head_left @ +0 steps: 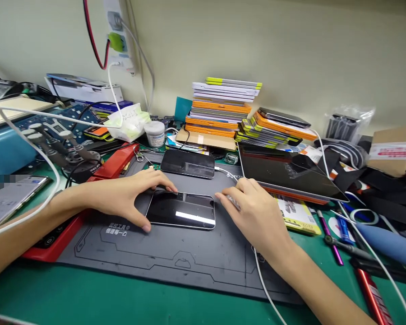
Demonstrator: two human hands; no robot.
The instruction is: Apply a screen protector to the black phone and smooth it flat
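A smartphone (pixel 176 210) with a dark, glossy screen lies face up on the grey work mat (pixel 189 248). My left hand (pixel 135 194) curves round its left end, the thumb by the near corner and the fingers at the far edge. Just off the phone's right end, my right hand (pixel 253 205) is closed with thumb and fingers pinched round a white charging cable (pixel 261 268). The plug end is mostly hidden by the fingers. Behind lies a second dark phone (pixel 187 163), with a white cable plugged into its right end.
A dark tablet (pixel 284 171) leans behind my right hand. Stacks of orange and grey boxes (pixel 219 110) stand by the wall. A red device (pixel 67 230) and a screwdriver stand (pixel 77 158) are at left; a purple screwdriver (pixel 329 237) lies right. White cables cross both sides.
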